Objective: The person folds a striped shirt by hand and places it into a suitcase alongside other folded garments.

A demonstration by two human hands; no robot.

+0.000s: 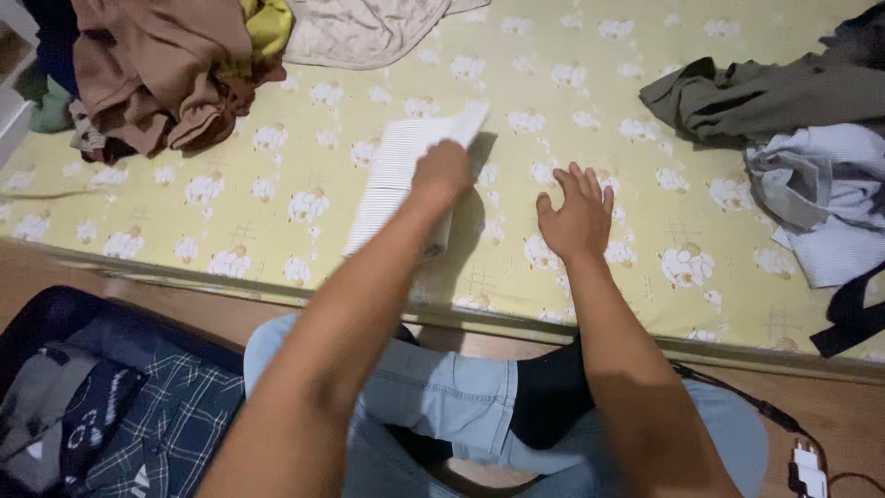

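1. The left hand (442,172) is clenched on a folded white striped cloth (396,180), lifting its top edge above the mattress (277,194).
2. The right hand (576,214) lies flat, fingers spread, on the mattress just right of the cloth.
3. A brown clothes heap (161,74) sits far left; grey and pale blue garments (793,138) lie right.
4. A suitcase (55,318) with folded clothes rests on the floor, lower left.

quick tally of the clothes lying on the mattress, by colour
White striped, folded, held by the left hand: 1, the folded shirt
Brown: 1, the brown garment
Yellow: 1, the yellow piece
Beige: 1, the beige cloth
Dark grey-green: 1, the dark garment
Light blue-grey: 1, the pale shirt
Total: 6
The right hand lies flat on the mattress, holding nothing.
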